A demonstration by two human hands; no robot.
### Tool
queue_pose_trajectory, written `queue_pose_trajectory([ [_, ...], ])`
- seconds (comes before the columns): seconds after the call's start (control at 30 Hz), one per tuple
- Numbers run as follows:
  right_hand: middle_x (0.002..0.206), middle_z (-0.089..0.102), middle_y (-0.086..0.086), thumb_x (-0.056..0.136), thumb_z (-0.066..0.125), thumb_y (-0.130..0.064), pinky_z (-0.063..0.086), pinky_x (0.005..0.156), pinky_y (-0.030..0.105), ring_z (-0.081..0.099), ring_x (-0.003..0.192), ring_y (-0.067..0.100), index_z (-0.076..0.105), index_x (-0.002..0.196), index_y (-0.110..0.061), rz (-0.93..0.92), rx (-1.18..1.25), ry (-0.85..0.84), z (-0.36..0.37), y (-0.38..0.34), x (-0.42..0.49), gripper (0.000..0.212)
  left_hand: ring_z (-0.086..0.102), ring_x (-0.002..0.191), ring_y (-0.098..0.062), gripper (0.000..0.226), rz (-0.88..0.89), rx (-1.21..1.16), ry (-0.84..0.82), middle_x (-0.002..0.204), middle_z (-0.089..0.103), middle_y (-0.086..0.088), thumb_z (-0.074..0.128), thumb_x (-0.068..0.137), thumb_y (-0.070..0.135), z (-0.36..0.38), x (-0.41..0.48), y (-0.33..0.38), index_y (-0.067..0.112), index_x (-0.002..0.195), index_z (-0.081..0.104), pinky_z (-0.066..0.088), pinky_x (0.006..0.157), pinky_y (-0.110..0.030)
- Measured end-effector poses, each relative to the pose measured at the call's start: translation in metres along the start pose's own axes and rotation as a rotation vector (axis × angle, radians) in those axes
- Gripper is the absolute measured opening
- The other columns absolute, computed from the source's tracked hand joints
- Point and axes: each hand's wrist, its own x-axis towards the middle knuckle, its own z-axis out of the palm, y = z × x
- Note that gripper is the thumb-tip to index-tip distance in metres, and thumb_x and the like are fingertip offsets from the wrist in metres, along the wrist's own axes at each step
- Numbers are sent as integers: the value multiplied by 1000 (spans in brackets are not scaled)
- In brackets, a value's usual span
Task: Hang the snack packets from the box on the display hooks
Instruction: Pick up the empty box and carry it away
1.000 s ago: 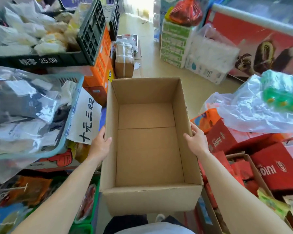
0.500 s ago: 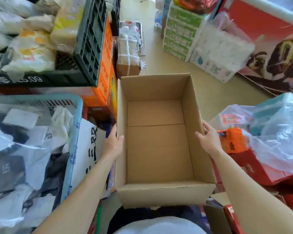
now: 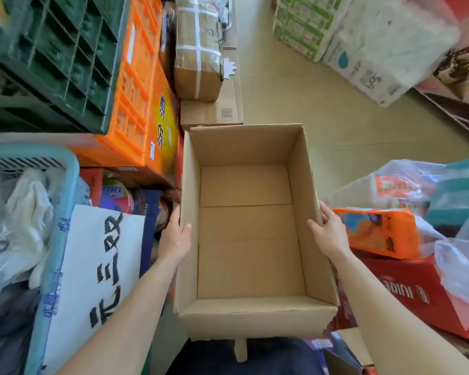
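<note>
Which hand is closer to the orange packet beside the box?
Right. The right hand grips the right wall of the cardboard box, just beside the orange packet; the left hand grips the left wall, across the box from it.

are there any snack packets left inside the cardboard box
No, the cardboard box shows only its bare brown floor and walls inside.

Bright, even daylight here, the pale floor (image 3: 295,104) glowing and only soft shadow along the inner walls of the box (image 3: 249,239), which is sharp in mid-view. Out at the edges it smears: the green crate (image 3: 65,50) and white pack (image 3: 385,50) are blurred, and straight lines bow.
</note>
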Motion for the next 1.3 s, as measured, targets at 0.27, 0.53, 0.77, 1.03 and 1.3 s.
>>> queue_pose_trajectory([
  [0.27, 125, 68, -4, 91, 62, -18, 53, 92, 35, 66, 105, 18, 42, 145, -42, 25, -30, -49, 50, 45, 56, 62, 50, 127, -25, 58, -98, -38, 9, 144, 49, 0, 50, 96, 22, 60, 55, -54, 38, 147, 27, 40, 107, -42],
  [0.53, 130, 65, -5, 92, 60, -18, 51, 96, 40, 64, 109, 21, 43, 144, -42, 31, -41, -77, 128, 102, 131, 60, 52, 123, -30, 55, -156, -18, 54, 137, 55, -4, 52, 95, 21, 132, 128, -123, 33, 145, 34, 39, 107, -41],
  [0.77, 138, 60, -3, 94, 61, -18, 45, 101, 33, 59, 120, 20, 40, 147, -40, 27, -11, -103, 205, 158, 205, 61, 59, 111, -30, 37, -144, -38, 96, 121, 64, -6, 56, 93, 26, 194, 201, -190, 23, 128, 48, 46, 98, -46],
  [1.03, 148, 49, -7, 98, 57, -21, 37, 105, 31, 52, 130, 20, 32, 152, -37, -14, -3, -151, 286, 211, 279, 61, 61, 108, -27, 35, -106, -90, 132, 120, 65, -5, 61, 91, 18, 261, 275, -252, 17, 125, 52, 46, 96, -37],
  [1.3, 151, 44, -6, 100, 55, -21, 37, 112, 40, 47, 135, 22, 27, 153, -39, -48, -1, -192, 341, 248, 346, 62, 48, 129, -21, 53, -152, -161, 9, 141, 51, 1, 58, 94, 30, 307, 346, -300, 30, 142, 38, 42, 106, -48],
])
